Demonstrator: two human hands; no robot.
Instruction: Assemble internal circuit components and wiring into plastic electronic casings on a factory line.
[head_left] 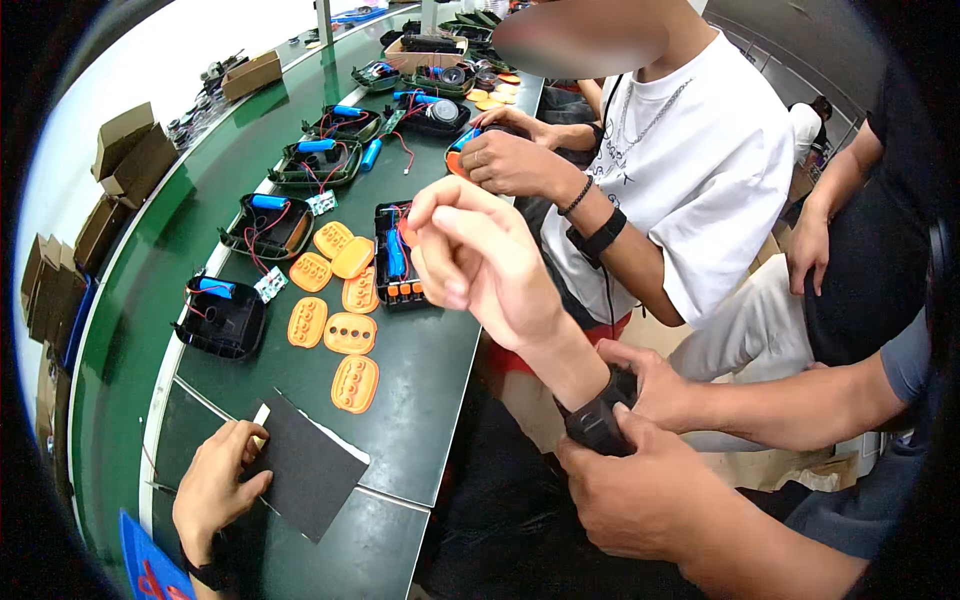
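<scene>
On the green table at the lower left, my left hand (218,480) rests at the edge of a black sheet (312,470) with white backing showing along its edge. Its fingers are bent, with thumb and forefinger apart, and it does not grip the sheet. My right hand (490,262) is raised over the table's near edge, loosely curled and holding nothing. Around its wrist sits a black strapped device (600,415). Another person's two hands (640,480) hold that device from the right. Several orange plates with holes (350,333) lie beyond the black sheet.
Opened black and green casings (222,325) with blue cells, wires and circuit boards line the table. One casing (393,262) stands just left of my right hand. A person in white (690,170) works at the right. Cardboard boxes (135,160) stand at the left.
</scene>
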